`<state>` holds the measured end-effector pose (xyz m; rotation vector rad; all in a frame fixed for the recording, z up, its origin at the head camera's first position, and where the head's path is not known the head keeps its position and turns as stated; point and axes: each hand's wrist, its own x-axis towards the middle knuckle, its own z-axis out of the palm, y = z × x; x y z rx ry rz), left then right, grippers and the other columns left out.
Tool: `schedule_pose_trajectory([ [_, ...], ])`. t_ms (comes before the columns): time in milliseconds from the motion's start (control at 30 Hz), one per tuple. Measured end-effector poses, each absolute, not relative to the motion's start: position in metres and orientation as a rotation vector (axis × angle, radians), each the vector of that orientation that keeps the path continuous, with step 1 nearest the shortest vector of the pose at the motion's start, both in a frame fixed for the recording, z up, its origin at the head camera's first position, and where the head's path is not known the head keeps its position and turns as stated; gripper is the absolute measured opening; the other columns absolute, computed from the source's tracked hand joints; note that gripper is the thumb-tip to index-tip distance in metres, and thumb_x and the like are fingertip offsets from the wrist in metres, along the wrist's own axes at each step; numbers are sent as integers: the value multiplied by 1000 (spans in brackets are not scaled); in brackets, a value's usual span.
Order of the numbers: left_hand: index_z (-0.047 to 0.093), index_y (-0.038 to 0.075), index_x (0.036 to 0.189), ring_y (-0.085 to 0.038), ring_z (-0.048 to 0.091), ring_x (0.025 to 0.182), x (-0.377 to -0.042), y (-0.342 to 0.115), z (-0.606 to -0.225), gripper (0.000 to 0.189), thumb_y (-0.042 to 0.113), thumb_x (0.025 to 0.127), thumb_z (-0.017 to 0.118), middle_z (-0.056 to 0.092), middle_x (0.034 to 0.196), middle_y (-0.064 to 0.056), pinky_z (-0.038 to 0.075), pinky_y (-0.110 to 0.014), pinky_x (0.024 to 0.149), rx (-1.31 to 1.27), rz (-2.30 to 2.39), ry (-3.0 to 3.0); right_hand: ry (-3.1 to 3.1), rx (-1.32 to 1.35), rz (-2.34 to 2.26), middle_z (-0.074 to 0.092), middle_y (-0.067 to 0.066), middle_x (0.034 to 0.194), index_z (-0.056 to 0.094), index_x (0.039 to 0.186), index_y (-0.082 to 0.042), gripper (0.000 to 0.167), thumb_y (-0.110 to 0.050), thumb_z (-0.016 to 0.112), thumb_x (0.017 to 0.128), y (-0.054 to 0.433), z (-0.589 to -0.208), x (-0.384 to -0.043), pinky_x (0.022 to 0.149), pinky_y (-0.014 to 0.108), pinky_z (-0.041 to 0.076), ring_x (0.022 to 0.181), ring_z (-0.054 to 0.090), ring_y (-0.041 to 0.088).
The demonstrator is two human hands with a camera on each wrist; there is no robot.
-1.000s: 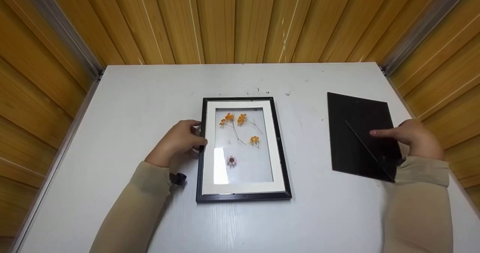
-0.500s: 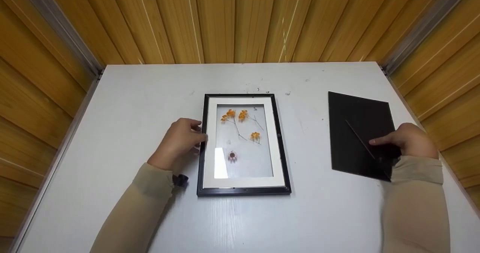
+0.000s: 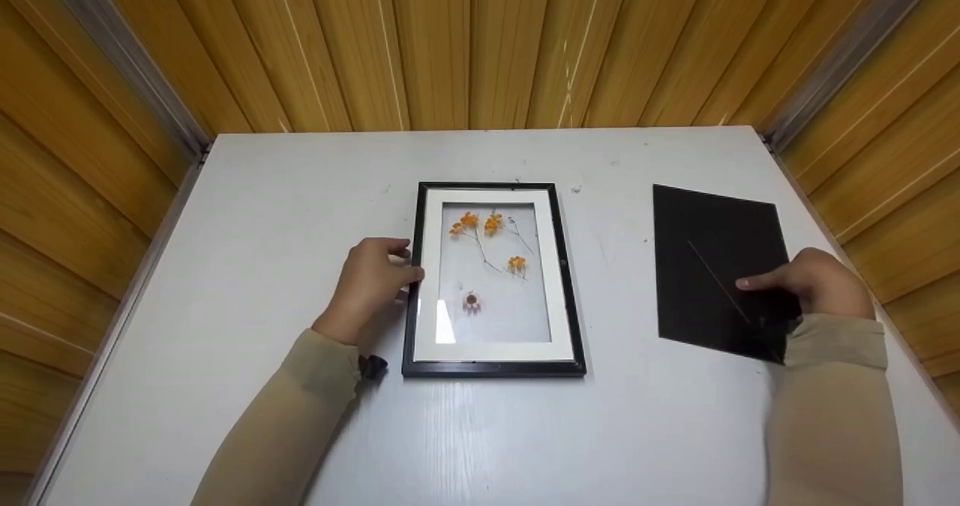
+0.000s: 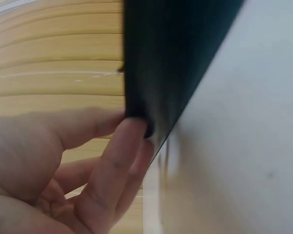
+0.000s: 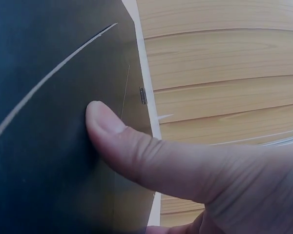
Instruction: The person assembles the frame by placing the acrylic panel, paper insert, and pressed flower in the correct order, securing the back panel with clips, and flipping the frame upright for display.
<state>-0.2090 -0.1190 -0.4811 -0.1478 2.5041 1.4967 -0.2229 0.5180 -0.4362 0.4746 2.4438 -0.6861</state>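
Observation:
A picture frame [image 3: 495, 369] with a black rim and white mat lies on the white table, mid-view in the head view. Behind its glass are orange dried flowers [image 3: 492, 224] on thin stems and one small pinkish flower [image 3: 471, 301]. My left hand [image 3: 367, 281] pinches the frame's left edge, thumb on the rim; the left wrist view shows fingertips at the dark side. Over to the right, my right hand [image 3: 825, 288] grips a black backing board [image 3: 705, 229], its thumb flat on the face and the other fingers mostly hidden beneath. A thin diagonal line crosses the board.
The white table [image 3: 300, 191] ends at wood-panelled walls [image 3: 495, 49] at the back and both sides. Small dark specks mark its surface beyond the frame. A small metal piece [image 5: 143, 95] shows near the board's edge in the right wrist view.
The frame has slid away from me and slightly to the right, with my left hand moving along on its edge. My right hand has shifted slightly on the board, which stays nearly in place.

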Motion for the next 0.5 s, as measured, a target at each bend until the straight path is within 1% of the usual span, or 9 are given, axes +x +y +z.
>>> schedule_pose_trajectory([
  [100, 65, -4, 155, -21, 84, 85, -210, -117, -482, 59, 8, 99, 81, 74, 140, -21, 72, -32, 73, -147, 1496, 2519, 2457, 454, -660, 44, 52, 149, 26, 151, 39, 133, -59, 92, 91, 520, -438, -223, 112, 56, 59, 121, 54, 49],
  [200, 68, -5, 151, -18, 81, 83, -210, -120, -481, 54, 7, 100, 80, 77, 135, -21, 70, -30, 72, -148, 1470, 2488, 2472, 424, -656, 43, 52, 150, 26, 151, 39, 134, -61, 90, 91, 522, -441, -225, 113, 57, 57, 122, 53, 49],
  [300, 68, -4, 152, -17, 80, 84, -210, -124, -477, 53, 6, 101, 79, 77, 135, -21, 69, -29, 70, -127, 1429, 2440, 2479, 416, -674, 44, 50, 149, 27, 152, 38, 134, -62, 91, 91, 523, -444, -227, 108, 50, 58, 121, 53, 47],
  [333, 67, -3, 153, -18, 80, 84, -210, -125, -476, 54, 5, 101, 78, 76, 137, -22, 70, -30, 71, -110, 1426, 2415, 2480, 417, -681, 46, 48, 148, 27, 152, 38, 133, -61, 91, 91, 523, -445, -227, 105, 46, 59, 121, 53, 46],
  [433, 60, -3, 159, -21, 82, 88, -210, -128, -472, 62, 1, 100, 75, 71, 144, -24, 73, -35, 73, -66, 1437, 2334, 2493, 410, -681, 49, 43, 143, 30, 151, 37, 132, -62, 92, 90, 524, -445, -229, 96, 37, 58, 117, 54, 43],
  [500, 55, -4, 163, -23, 82, 89, -210, -129, -469, 68, -2, 98, 73, 68, 147, -25, 74, -39, 74, -53, 1462, 2276, 2502, 409, -677, 51, 42, 141, 31, 151, 37, 132, -63, 92, 90, 524, -443, -229, 93, 35, 58, 115, 55, 43],
])
